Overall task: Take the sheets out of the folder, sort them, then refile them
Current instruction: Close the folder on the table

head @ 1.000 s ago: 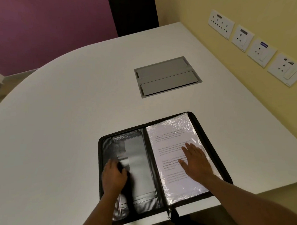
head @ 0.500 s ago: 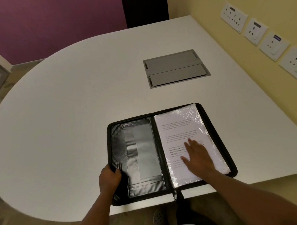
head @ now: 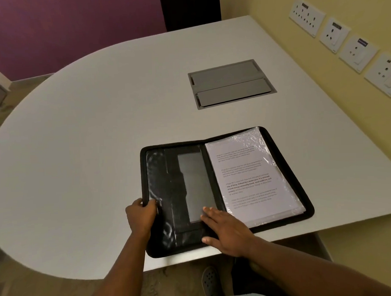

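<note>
On one folder (open) — left hand grips edge, right hand rests flat.

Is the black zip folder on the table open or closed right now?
Open. The black zip folder lies spread flat on the white table, its dark inner pockets on the left and the plastic-sleeved printed sheets on the right.

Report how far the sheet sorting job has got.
Done: the black folder lies unzipped and open on the table. In hand: the left hand grips its left edge, the right hand lies flat near the spine. Left: the sheets sit in their plastic sleeve on the right half; removing, sorting and refiling remain.
</note>
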